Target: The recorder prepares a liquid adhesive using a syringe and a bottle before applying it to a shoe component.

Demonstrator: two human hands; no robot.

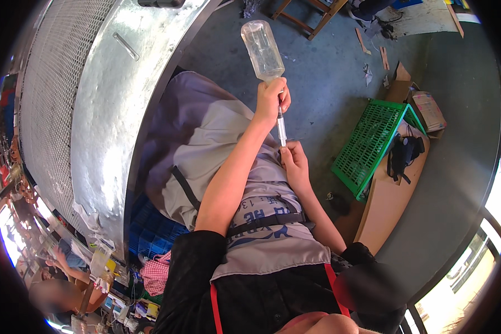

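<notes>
My left hand [270,100] is closed around the neck of a clear bottle [261,50], which is tipped upside down with its base pointing away from me. Some pale or clear liquid seems to be inside. Below that hand a slim syringe [281,129] runs from the bottle's neck toward me; where the two meet is hidden by my fingers. The thumb and fingers of my right hand [295,161] pinch the near end of the syringe. Both hands are held above my lap, over a grey apron [222,122].
On my left is a shiny metal worktop [108,100] with a small metal bar [126,47] and a mesh panel [50,106]. A green plastic crate [367,145], cardboard [387,206] and a dark strapped item [404,156] sit at right. Another person [67,289] works at lower left.
</notes>
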